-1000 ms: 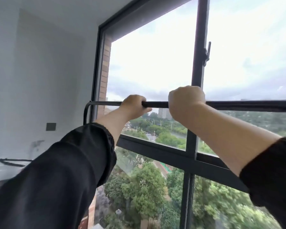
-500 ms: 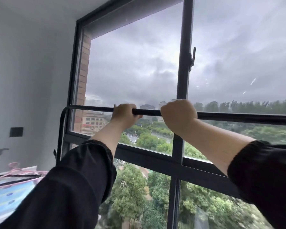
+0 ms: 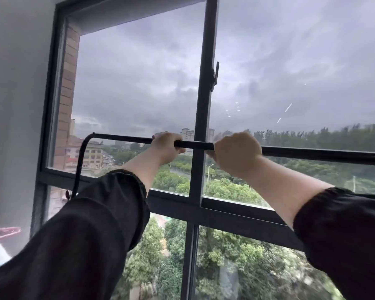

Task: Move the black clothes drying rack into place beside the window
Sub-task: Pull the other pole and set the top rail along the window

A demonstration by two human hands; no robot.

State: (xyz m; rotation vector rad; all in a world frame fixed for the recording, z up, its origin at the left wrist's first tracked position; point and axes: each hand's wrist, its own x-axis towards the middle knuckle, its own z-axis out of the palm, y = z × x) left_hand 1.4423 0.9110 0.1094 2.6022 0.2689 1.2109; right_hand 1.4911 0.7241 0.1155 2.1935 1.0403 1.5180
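The black clothes drying rack shows only its top bar, running level across the view in front of the window, and its curved left post dropping behind my left sleeve. My left hand is shut on the bar left of the window's centre mullion. My right hand grips the same bar just right of the mullion. Both arms are stretched forward in black sleeves. The rack's lower part and its right end are hidden or out of frame.
A white wall closes the left side, next to the dark window frame. Pink hangers lie on a surface at the lower left edge. A window handle sits on the mullion above my hands.
The rack's left end has shifted right, away from the window frame's left edge, with both hands still on the bar. The view has turned more toward the window; the wall socket has left the frame.
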